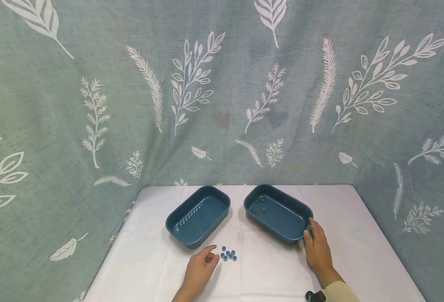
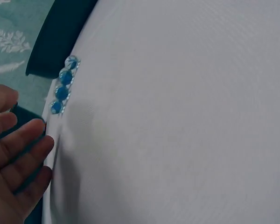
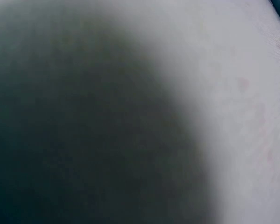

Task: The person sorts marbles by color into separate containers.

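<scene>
Several blue marbles (image 1: 228, 254) lie in a loose cluster on the white cloth. Just left of them hovers my left hand (image 1: 202, 268), its fingers relaxed and holding nothing. In the left wrist view the fingers of this hand (image 2: 21, 154) spread below a row of blue marbles (image 2: 61, 92). My right hand (image 1: 318, 249) touches the near right corner of the right blue tray (image 1: 287, 237), fingertips and thumb at its rim. Several green marbles (image 1: 263, 209) sit in that tray's left part. The right wrist view is mostly blocked by a dark blur.
A second blue tray (image 1: 197, 243), with no marbles showing inside, stands at left, angled toward the other. White cloth (image 1: 267, 277) covers the table. Green leaf-patterned fabric (image 1: 222, 105) hangs behind and along both sides. A dark object (image 1: 315, 296) is by the right sleeve.
</scene>
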The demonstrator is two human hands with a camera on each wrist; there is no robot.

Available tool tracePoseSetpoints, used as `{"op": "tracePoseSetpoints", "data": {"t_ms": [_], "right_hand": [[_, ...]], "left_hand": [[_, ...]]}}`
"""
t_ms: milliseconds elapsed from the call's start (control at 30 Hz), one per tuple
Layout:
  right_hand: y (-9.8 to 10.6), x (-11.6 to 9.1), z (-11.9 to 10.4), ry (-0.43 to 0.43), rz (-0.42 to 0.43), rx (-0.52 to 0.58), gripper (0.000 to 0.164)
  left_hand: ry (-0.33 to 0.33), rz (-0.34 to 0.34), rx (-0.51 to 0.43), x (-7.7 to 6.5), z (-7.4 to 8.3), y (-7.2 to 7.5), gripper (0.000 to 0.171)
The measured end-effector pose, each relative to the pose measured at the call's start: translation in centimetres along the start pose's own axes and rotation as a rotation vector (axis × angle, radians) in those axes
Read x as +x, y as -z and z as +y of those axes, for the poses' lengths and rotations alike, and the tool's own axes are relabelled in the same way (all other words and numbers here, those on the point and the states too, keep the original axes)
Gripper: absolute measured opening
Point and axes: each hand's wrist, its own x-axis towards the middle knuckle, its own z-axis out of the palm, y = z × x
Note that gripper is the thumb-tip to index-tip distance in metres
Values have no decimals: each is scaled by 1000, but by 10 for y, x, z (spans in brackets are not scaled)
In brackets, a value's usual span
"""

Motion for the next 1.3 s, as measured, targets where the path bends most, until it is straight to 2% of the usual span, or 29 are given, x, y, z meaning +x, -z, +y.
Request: {"op": "tracePoseSetpoints", "data": {"t_ms": [233,600,833,933,1067,1300], "right_hand": [[-1,-1,-3,-12,0,-21,52],[-1,-1,-6,-33,-7,15,53],[1,0,-5,-98,-55,-7,57],[2,0,-5,-108,-64,-4,57],[4,0,-6,-101,-64,5,58],[2,1,-6,-105,-65,5,57]], "left_hand": [[19,-43,23,6,1,-4,30],[-14,-62,116,25,4,-8,19],[20,-110,158,27,5,-16,19],[14,-116,176,28,6,-16,14],[-26,-101,206,28,9,-15,9],[-38,-118,259,30,10,-16,10]]}}
